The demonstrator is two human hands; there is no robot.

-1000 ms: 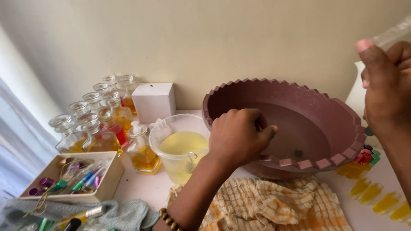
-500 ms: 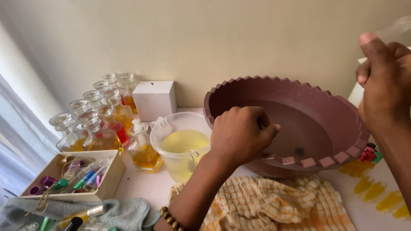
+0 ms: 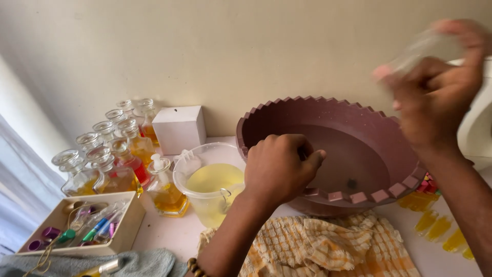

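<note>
A large brown basin (image 3: 359,123) with a zigzag rim stands on the table against the wall. My left hand (image 3: 279,166) rests on its near rim with the fingers curled over the edge. My right hand (image 3: 435,82) is raised above the basin's right side, blurred by motion, closed around a small clear glass object (image 3: 425,48), probably a bottle. A clear plastic jug (image 3: 210,187) of pale yellow liquid stands just left of my left hand.
Several glass stopper bottles (image 3: 110,154) with amber and red liquid cluster at left beside a white box (image 3: 178,128). A cardboard tray (image 3: 82,225) holds small coloured vials. A checked yellow cloth (image 3: 328,251) lies in front of the basin, a grey towel (image 3: 128,264) at bottom left.
My right hand has swung left and in over the basin's right side with the clear object, now blurred. My left hand has stayed on the rim.
</note>
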